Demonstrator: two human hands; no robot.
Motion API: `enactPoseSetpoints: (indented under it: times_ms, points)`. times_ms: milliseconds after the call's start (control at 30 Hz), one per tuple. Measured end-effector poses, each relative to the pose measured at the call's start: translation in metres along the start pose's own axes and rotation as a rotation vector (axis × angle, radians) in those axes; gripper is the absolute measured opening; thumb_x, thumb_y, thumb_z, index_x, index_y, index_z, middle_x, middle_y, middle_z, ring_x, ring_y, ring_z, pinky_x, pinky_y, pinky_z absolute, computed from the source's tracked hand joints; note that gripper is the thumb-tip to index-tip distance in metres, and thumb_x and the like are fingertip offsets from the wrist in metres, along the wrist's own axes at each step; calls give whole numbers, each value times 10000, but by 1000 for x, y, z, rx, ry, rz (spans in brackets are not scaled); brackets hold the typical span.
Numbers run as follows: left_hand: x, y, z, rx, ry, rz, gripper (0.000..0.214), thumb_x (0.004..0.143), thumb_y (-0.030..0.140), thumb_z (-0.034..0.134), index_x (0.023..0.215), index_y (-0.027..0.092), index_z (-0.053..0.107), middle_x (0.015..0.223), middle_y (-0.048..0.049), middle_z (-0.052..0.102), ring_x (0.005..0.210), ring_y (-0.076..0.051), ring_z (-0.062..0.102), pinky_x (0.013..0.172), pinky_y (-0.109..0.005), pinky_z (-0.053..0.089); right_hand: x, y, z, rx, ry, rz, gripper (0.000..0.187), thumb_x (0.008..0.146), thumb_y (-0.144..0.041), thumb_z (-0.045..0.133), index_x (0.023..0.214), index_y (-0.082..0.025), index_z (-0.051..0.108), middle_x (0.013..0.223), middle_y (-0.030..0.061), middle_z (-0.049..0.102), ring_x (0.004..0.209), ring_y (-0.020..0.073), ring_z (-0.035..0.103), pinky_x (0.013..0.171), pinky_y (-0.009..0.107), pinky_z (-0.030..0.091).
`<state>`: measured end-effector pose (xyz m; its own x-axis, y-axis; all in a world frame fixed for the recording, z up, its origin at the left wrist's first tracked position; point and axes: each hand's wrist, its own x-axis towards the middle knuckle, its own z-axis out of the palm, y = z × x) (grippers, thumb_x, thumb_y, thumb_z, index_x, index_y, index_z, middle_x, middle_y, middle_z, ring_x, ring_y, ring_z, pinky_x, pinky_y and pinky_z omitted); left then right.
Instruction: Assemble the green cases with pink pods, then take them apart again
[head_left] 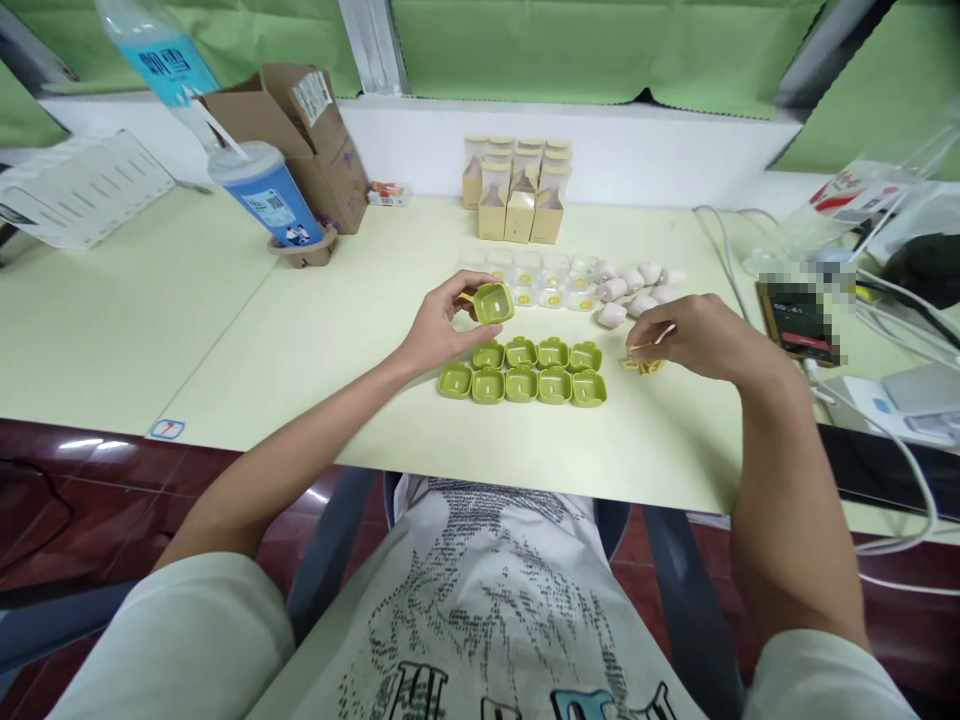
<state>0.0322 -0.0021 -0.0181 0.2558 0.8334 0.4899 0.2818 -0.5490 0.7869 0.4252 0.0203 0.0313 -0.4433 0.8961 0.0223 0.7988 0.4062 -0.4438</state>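
My left hand (pixel 441 325) is closed on a small green plastic case (pixel 493 302), held just above the table with its hollow side up. Below it, several matching green cases (pixel 523 370) lie in two rows on the pale table (pixel 300 330). My right hand (pixel 694 335) is to the right of the rows, its fingers pinched on a small tan piece over a little pile of tan pieces (pixel 643 366). Beyond the rows lie several clear trays with yellow dots (pixel 536 280) and several pinkish-white pieces (pixel 634 288).
Small beige cartons (pixel 517 190) stand at the back by the wall. A blue cup (pixel 271 198) in a holder, a bottle (pixel 161 55) and an open cardboard box (pixel 315 130) stand back left. A phone (pixel 799 320), cables (pixel 892 440) and bags lie right.
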Motion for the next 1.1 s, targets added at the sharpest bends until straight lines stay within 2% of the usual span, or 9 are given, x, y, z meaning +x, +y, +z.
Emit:
enactPoseSetpoints:
  times_ms: [100, 200, 300, 367, 467, 600, 700, 867, 1100]
  points:
    - [0, -2, 0, 1, 30, -12, 596, 854, 538, 919, 1334, 249, 716, 1380, -110, 731, 1194, -238, 716, 1021, -391, 608, 2, 1, 3, -79, 9, 108, 121, 798, -162, 861, 766, -277, 841, 779, 18, 829, 768, 267, 767, 783, 425, 588]
    - [-1, 0, 0, -1, 64, -13, 586, 832, 514, 947, 1324, 254, 764, 1361, -111, 682, 1164, -234, 713, 993, -395, 632, 0, -4, 1, -60, 101, 148, 109, 809, -171, 878, 792, -276, 855, 821, 25, 850, 808, 276, 768, 862, 453, 585]
    - [-2, 4, 2, 14, 75, 27, 550, 839, 459, 946, 1328, 258, 796, 1341, -107, 659, 1137, -222, 696, 909, -362, 636, -3, -1, -3, -100, 44, 170, 109, 807, -184, 884, 770, -270, 827, 792, 31, 839, 822, 300, 779, 836, 448, 567]
    - [-4, 7, 3, 19, 68, 50, 520, 860, 416, 927, 1340, 260, 801, 1330, -105, 661, 1106, -211, 689, 864, -343, 629, -6, 3, -5, -158, 60, 193, 103, 838, -245, 887, 778, -269, 806, 794, 48, 827, 832, 333, 781, 807, 461, 560]
    - [-5, 10, 4, 41, 51, 50, 521, 869, 395, 914, 1358, 258, 800, 1324, -109, 667, 1101, -216, 683, 858, -343, 633, -10, 1, -6, -123, 258, 170, 249, 997, -453, 769, 817, -281, 782, 787, 57, 786, 781, 322, 764, 789, 490, 583]
    - [-6, 12, 5, 69, 39, 47, 528, 874, 386, 912, 1375, 271, 793, 1355, -112, 671, 1125, -230, 687, 861, -354, 631, -7, -30, 7, 210, 531, -44, 262, 985, -535, 808, 911, -287, 849, 962, 83, 807, 764, 249, 740, 803, 497, 649]
    - [-7, 11, 6, 86, 41, 97, 512, 886, 327, 907, 1383, 293, 791, 1353, -100, 685, 1099, -212, 688, 843, -336, 616, -2, -67, 31, 535, 482, -267, 180, 972, -445, 847, 1021, -282, 907, 1121, 92, 825, 888, 252, 798, 842, 499, 707]
    - [-13, 8, 16, 93, -14, 254, 523, 908, 305, 917, 1412, 332, 780, 1300, -79, 695, 1043, -184, 688, 792, -299, 606, 4, -108, 74, 431, 583, -582, 150, 1022, -232, 803, 1018, -329, 918, 1036, 30, 864, 950, 222, 813, 856, 434, 682]
    - [-22, 19, 30, 24, -81, 290, 542, 930, 342, 926, 1444, 308, 756, 1249, -88, 760, 1080, -207, 723, 862, -337, 604, 12, -104, 93, 56, 675, -804, 213, 1021, -99, 763, 951, -290, 827, 1017, 34, 864, 895, 230, 681, 719, 412, 595]
